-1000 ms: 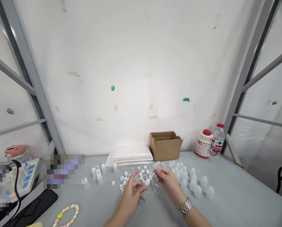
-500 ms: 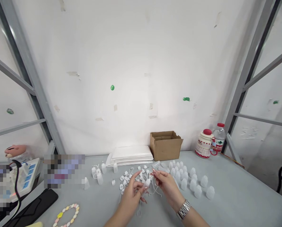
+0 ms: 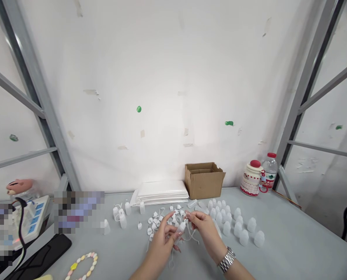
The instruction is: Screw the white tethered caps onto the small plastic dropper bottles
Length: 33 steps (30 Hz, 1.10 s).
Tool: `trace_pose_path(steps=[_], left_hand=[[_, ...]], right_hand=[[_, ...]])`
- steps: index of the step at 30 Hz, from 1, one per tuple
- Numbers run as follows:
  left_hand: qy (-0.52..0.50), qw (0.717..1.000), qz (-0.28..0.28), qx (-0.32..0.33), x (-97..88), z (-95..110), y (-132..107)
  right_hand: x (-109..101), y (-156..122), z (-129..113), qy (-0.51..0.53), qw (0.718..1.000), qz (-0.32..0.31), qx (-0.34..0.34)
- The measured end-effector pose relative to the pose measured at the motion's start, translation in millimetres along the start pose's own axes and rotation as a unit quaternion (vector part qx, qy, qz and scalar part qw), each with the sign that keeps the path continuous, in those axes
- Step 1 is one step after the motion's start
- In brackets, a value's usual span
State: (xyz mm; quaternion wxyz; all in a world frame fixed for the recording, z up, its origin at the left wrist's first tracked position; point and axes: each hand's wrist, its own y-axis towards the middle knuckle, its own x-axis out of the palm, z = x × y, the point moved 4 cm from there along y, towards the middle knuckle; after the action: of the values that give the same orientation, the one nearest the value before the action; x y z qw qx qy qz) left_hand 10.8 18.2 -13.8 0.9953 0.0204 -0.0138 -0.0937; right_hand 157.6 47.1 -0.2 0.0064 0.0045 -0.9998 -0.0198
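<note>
My left hand (image 3: pixel 163 241) and my right hand (image 3: pixel 204 229) meet low in the middle of the grey table (image 3: pixel 292 249). Between their fingertips is a small white plastic bottle (image 3: pixel 182 226) with a thin white loop hanging from it. The left fingers curl round the bottle from below. The right fingers pinch at its top. Just beyond the hands lies a heap of small white caps (image 3: pixel 164 217). To the right stand several translucent white bottles (image 3: pixel 237 225). My right wrist wears a metal watch (image 3: pixel 227 259).
A brown cardboard box (image 3: pixel 204 179) and a stack of white sheets (image 3: pixel 161 191) sit at the back. A red-lidded jar (image 3: pixel 251 177) and a water bottle (image 3: pixel 269 168) stand right. Left lie a power strip (image 3: pixel 30 217), black phone (image 3: pixel 42 254) and bead bracelet (image 3: pixel 81 264).
My right hand has come down and leftward, closing in on the small bottle held by my left hand. The left hand has barely moved.
</note>
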Motion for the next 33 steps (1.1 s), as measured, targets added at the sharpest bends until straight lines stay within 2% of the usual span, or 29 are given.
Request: trace_pose_path(steps=[33], left_hand=[[0.02,1.0,0.007,-0.009,-0.5,2.6,0.3]], right_hand=[[1.6,-2.1,-4.3,0.004,1.0,0.002,0.0]])
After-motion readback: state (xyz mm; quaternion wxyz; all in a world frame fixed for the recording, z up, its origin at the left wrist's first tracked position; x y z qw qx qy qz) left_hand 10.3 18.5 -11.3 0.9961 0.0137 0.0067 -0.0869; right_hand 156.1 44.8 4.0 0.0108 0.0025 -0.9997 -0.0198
